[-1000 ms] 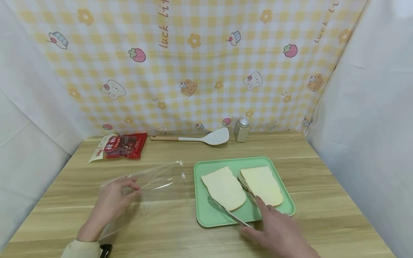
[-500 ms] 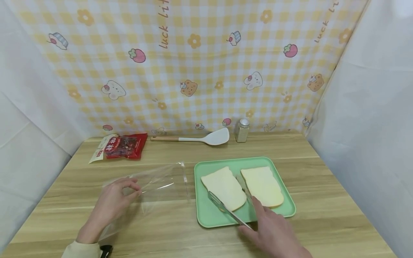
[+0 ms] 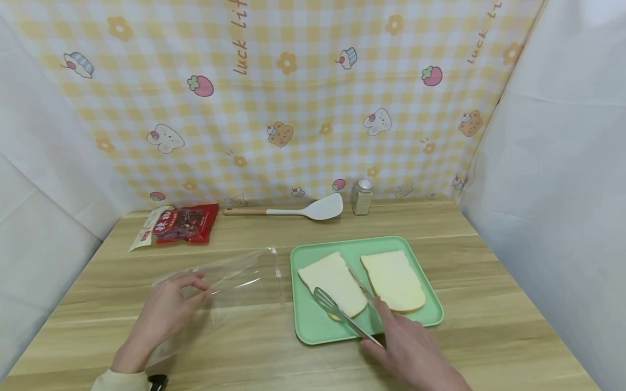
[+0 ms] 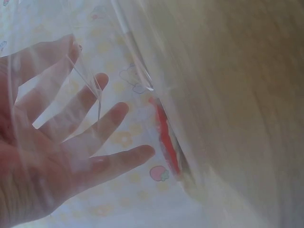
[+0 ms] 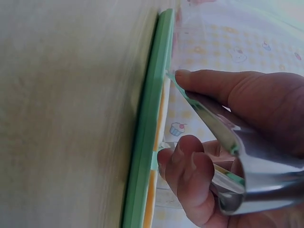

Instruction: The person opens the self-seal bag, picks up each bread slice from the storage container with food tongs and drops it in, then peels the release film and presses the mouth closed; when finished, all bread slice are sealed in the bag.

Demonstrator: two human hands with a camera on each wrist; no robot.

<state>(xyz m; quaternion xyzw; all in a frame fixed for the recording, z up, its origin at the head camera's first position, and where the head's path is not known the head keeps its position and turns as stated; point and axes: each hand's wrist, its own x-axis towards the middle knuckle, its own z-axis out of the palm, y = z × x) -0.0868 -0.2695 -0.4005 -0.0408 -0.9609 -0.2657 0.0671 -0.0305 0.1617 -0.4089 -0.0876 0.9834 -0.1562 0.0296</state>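
In the head view my left hand pinches the edge of a clear plastic bag between thumb and forefinger. The left wrist view shows the other fingers spread behind the film. My right hand holds metal tongs with thumb and fingers on opposite arms. The tongs' spread tips reach over a green tray, astride the left bread slice; whether they touch it I cannot tell. A second bread slice lies beside it on the tray, to the right of the tongs.
A red snack packet lies at the table's back left. Right of it are a spatula with a wooden handle and a small glass shaker. A patterned cloth hangs behind the wooden table.
The tongs have shifted a little left, their right tip leaving the gap beside the right slice for the left slice's edge. My left hand keeps its pinch; the head view turned slightly.
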